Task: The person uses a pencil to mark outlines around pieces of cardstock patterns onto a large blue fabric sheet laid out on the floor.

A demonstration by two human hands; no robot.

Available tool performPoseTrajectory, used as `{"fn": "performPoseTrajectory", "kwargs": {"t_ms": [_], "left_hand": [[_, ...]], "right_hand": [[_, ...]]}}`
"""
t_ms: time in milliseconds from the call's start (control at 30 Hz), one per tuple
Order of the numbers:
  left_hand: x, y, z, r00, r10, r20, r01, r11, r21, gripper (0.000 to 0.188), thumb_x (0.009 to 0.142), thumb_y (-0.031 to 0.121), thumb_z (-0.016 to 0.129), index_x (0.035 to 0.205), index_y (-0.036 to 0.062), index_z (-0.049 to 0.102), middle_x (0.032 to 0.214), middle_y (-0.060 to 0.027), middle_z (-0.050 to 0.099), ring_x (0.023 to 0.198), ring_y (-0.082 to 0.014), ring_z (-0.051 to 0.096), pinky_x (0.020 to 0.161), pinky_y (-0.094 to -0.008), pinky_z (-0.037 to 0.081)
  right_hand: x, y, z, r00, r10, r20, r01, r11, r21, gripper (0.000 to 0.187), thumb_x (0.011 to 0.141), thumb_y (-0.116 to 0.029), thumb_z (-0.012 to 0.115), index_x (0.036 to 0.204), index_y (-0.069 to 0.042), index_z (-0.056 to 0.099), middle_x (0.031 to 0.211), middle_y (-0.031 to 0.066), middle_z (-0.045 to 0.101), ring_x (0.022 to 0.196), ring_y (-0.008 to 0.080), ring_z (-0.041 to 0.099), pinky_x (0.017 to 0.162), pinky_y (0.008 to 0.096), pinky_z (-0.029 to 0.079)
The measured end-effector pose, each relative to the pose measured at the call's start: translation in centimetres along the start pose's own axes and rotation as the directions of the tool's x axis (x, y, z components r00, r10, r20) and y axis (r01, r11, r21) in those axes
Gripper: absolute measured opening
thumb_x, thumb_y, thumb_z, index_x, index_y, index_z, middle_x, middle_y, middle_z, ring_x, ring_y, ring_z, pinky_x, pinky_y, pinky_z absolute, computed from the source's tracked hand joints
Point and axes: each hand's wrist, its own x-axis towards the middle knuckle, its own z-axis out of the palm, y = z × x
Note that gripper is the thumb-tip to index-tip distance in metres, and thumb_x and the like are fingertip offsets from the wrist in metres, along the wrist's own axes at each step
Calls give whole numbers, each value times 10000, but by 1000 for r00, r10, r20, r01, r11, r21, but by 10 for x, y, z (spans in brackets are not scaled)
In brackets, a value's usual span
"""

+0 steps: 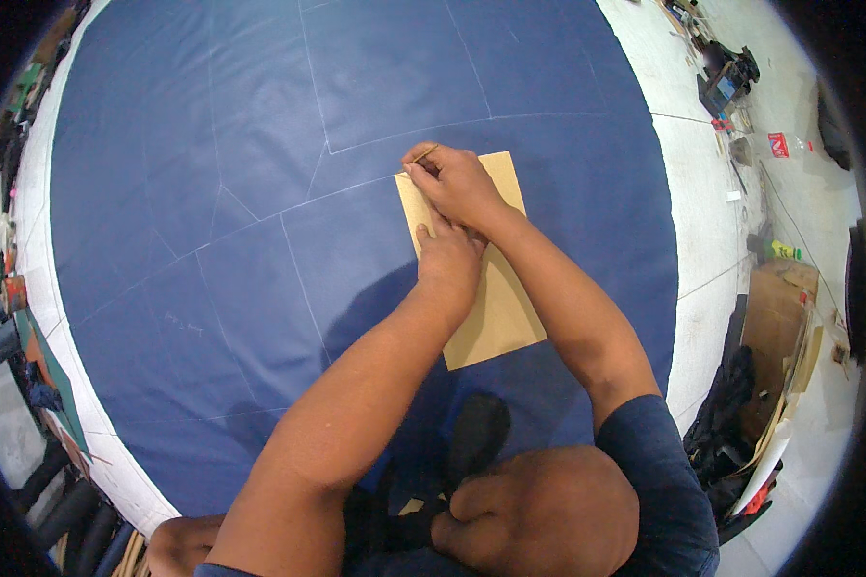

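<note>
A large sheet of dark blue material (385, 87) lies spread out, with thin pale lines drawn across it. On it rests a tan four-sided card template (496, 322), slightly tilted. My left hand (449, 258) lies on the template's left part, thumb out and fingers pointing away from me, partly hidden beneath my right hand. Over the template's far left corner, my right hand (455, 183) pinches a short, thin, yellowish pencil (425, 154). Its tip is hidden by the fingers. A pale line runs up to that corner from the left.
The blue sheet lies on a white floor (659, 192). Rolled dark materials (67, 510) lie along the left. On the right are a cardboard box (775, 322), dark cloth (726, 404) and a dark device (726, 87). A bald head (548, 510) blocks the lower middle.
</note>
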Motion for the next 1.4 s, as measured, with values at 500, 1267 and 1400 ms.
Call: {"fn": "performPoseTrajectory", "kwargs": {"t_ms": [500,1267,1400], "left_hand": [[-3,3,-4,997,-48,-61,45,998,-43,1256,511,277,973,1541,241,255,1572,-363,85,1434,-537,238,1088,-541,421],[-4,7,-10,998,-54,-45,55,998,8,1298,496,273,980,1559,343,238,1564,-362,103,1428,-543,239,1069,-539,442],[-5,8,-16,999,-43,-1,43,999,-6,1304,502,273,978,1562,349,222,1565,-363,98,1425,-547,243,1068,-546,442]], "right_hand": [[-26,57,-79,925,153,-349,-206,971,-119,163,920,-188,620,962,-30,630,862,162,722,805,306,722,733,397,549],[-37,53,-78,916,101,-388,-200,954,-224,178,951,-185,555,1031,-30,583,933,197,697,858,349,700,737,444,550],[-72,60,-71,944,30,-330,-173,893,-415,185,940,-202,554,1035,-48,591,976,196,673,914,417,639,744,503,525]]}}
